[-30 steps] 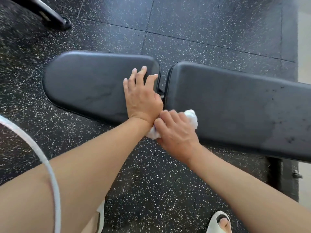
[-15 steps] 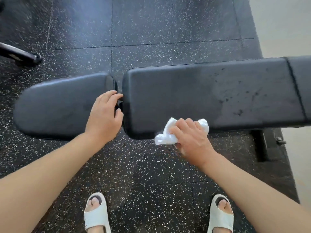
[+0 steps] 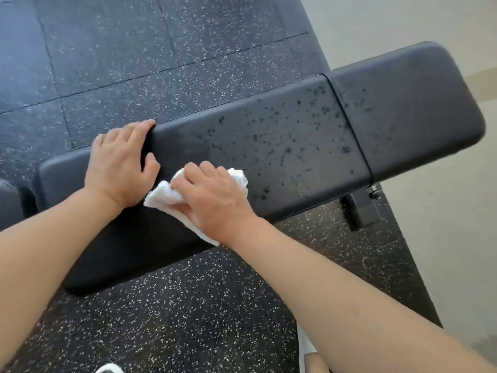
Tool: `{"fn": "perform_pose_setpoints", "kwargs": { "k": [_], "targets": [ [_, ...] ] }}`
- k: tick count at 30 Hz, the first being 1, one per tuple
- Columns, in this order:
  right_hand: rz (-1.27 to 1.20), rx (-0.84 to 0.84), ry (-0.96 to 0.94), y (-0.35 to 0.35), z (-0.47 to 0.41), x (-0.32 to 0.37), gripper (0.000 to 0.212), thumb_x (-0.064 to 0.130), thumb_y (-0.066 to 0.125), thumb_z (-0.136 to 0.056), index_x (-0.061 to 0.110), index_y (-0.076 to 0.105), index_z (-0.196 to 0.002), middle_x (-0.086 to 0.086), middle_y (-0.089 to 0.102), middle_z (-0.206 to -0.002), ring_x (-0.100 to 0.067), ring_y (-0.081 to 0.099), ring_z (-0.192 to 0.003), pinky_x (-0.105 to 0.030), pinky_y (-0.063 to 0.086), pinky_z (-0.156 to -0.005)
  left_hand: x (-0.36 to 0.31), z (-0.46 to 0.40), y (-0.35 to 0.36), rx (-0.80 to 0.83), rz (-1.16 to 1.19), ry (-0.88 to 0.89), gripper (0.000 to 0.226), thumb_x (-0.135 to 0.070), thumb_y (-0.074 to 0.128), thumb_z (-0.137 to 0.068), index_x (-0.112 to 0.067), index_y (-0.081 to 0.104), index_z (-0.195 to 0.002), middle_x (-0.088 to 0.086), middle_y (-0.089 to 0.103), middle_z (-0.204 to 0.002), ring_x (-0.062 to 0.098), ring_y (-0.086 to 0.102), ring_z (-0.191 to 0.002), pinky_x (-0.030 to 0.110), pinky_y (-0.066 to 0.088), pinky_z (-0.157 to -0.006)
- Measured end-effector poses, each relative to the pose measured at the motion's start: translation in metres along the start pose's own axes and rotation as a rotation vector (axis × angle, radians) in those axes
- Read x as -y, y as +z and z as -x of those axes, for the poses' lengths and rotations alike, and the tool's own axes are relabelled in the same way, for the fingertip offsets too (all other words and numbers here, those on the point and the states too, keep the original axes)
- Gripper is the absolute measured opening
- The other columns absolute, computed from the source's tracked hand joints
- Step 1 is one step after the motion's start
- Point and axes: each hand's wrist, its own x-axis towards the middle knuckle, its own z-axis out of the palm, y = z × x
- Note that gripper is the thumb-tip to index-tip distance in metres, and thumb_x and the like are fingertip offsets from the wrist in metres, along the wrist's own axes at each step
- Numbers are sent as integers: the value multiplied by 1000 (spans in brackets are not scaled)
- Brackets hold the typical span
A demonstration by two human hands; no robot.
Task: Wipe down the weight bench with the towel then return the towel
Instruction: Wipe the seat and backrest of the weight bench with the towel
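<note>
Head view shows speckled black rubber floor (image 3: pixel 188 305) under a long black weight bench (image 3: pixel 282 146), its pad dotted with dark droplets toward the far end. On the pad, the left hand (image 3: pixel 118 168) rests with loosely bent fingers over the far edge, holding nothing. Just beside it, the right hand (image 3: pixel 215 200) grips a bunched white towel (image 3: pixel 164 197) against the pad.

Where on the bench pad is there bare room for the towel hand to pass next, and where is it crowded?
Free: the droplet-spotted stretch of the bench pad between the towel and the seam, and the end section beyond it. Crowded: the pad's near left part, where the left hand rests beside the right hand gripping the towel.
</note>
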Motion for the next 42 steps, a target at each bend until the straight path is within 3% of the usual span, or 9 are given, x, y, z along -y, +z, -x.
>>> {"fn": "perform_pose_setpoints", "kwargs": {
  "k": [3,8,11,18,23,29,39,42],
  "targets": [
    [-12,-6,50,1,-23,-2,36,45,52,-95,12,67,-96,-7,59,-94,-28,48,-81,-39,31,-66,2,0,-2,-1,41,-4,68,-35,43,-88,-16,42,-153,13,57,-144,40,51,-126,55,34,-111],
    [63,38,119,7,-69,-5,35,43,54,-87,13,67,-97,-7,58,-95,-30,51,-82,-41,34,-65,10,-1,0,16,66,48,76,-43,52,-85,-15,42,-154,9,55,-145,37,51,-124,52,34,-108],
    [121,25,137,12,-73,-1,33,40,56,-87,12,68,-99,-7,58,-93,-30,50,-80,-44,37,-64,14,-2,2,2,69,60,70,-38,52,-89,-14,43,-154,9,56,-145,36,51,-123,50,34,-107],
    [282,-48,192,16,-72,10,26,37,64,-85,15,68,-97,-6,57,-91,-28,49,-76,-40,34,-61,11,-2,0,28,80,43,70,-38,37,-87,-15,44,-153,11,56,-145,39,51,-126,52,32,-107],
    [265,-108,192,19,-72,8,25,33,65,-84,13,69,-99,-6,57,-89,-27,47,-74,-39,28,-62,12,-3,1,40,56,45,68,-35,43,-89,-15,42,-154,9,54,-146,38,50,-125,54,35,-108],
    [193,-114,173,20,-70,2,21,29,63,-85,14,68,-99,-5,55,-88,-25,44,-74,-36,22,-66,7,-4,-1,32,46,42,73,-45,37,-87,-13,44,-153,10,54,-144,39,52,-125,54,37,-108],
    [173,-167,137,21,-68,1,27,27,48,-83,13,68,-94,-6,59,-88,-26,48,-73,-36,22,-64,2,-2,-1,45,6,6,76,-49,33,-86,-17,38,-156,9,51,-147,38,48,-128,52,30,-113],
    [215,-208,140,22,-68,3,20,28,59,-81,14,68,-90,-5,61,-87,-27,51,-71,-36,22,-64,2,-1,1,24,4,3,73,-49,32,-90,-19,39,-155,10,52,-146,38,49,-128,53,32,-112]
  ]
}}
